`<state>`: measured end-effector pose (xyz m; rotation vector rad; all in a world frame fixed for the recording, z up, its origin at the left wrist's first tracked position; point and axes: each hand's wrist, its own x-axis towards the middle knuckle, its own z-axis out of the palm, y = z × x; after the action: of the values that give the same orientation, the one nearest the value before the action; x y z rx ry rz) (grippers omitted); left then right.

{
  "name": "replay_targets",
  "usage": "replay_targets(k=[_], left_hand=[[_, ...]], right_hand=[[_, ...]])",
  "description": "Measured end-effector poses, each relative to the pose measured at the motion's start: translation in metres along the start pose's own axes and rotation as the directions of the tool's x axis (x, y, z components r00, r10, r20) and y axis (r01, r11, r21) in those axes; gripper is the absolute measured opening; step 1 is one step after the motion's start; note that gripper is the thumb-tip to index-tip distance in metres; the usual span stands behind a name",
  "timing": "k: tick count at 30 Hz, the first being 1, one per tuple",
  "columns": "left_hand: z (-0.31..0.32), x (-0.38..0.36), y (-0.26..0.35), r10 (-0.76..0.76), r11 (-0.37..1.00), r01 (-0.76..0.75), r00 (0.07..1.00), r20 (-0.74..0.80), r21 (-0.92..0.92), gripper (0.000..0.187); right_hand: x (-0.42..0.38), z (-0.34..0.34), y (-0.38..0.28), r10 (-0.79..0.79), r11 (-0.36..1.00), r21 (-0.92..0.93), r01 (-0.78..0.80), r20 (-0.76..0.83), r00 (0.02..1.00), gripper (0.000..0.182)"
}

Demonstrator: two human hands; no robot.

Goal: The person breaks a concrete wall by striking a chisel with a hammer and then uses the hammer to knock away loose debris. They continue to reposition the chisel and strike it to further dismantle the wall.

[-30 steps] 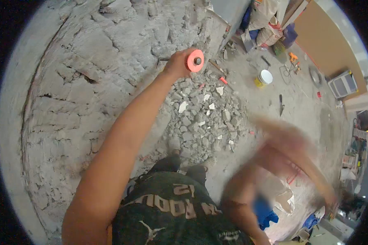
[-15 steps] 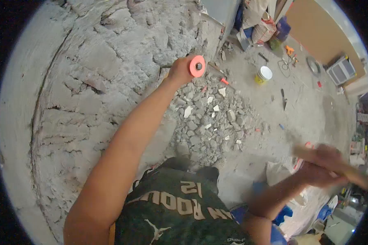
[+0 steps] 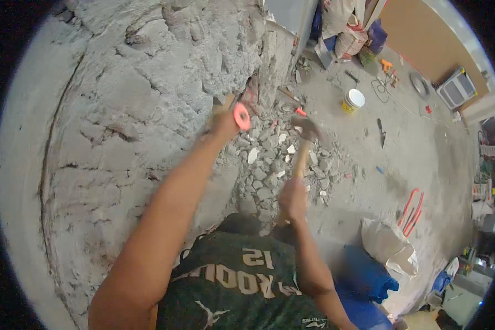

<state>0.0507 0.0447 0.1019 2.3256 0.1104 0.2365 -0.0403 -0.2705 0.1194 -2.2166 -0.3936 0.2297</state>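
Note:
My left hand is closed round a chisel with a round pink hand guard, held against the rough, chipped wall. Most of the chisel's shaft is hidden, and the guard is slightly blurred. In my right hand is the wooden handle of a hammer. The hammer's head is up, to the right of the guard and apart from it. Beneath both hands lies a heap of grey rubble with several white chips in it.
A white bucket stands on the concrete floor, with a trowel nearby. Farther back are filled sacks, an orange tool and a coil. A white bag and blue sheeting lie at right.
My right hand has swung the hammer from the far right in towards the chisel. My left hand has shifted slightly down and left with the chisel, whose guard is now tilted.

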Motion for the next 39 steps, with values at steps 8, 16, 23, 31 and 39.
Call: replay_targets(k=[8, 16, 23, 31, 39], left_hand=[[0.116, -0.057, 0.115, 0.47, 0.864, -0.503, 0.801, 0.371, -0.008, 0.02], [0.135, -0.114, 0.099, 0.084, 0.967, -0.233, 0.673, 0.735, 0.103, 0.02], [0.128, -0.221, 0.017, -0.072, 0.972, -0.118, 0.679, 0.73, 0.205, 0.032], [0.143, -0.212, 0.105, -0.473, 0.873, 0.454, 0.701, 0.533, 0.178, 0.037], [0.191, -0.174, 0.155, -0.264, 0.963, 0.248, 0.806, 0.53, 0.103, 0.033]], right_hand=[[-0.025, -0.134, 0.063, 0.635, 0.39, 0.882, -0.262, -0.052, 0.771, 0.043], [-0.167, -0.1, 0.23, 0.873, 0.481, 0.421, -0.769, -0.146, 0.466, 0.044], [-0.308, -0.045, 0.331, 0.987, -0.074, 0.465, -0.882, 0.162, 0.002, 0.033], [-0.37, -0.059, 0.492, 0.882, -0.144, 0.291, -0.946, 0.472, 0.01, 0.026], [-0.167, -0.128, 0.546, 0.598, 0.456, 0.001, -0.89, 0.74, 0.307, 0.024]])
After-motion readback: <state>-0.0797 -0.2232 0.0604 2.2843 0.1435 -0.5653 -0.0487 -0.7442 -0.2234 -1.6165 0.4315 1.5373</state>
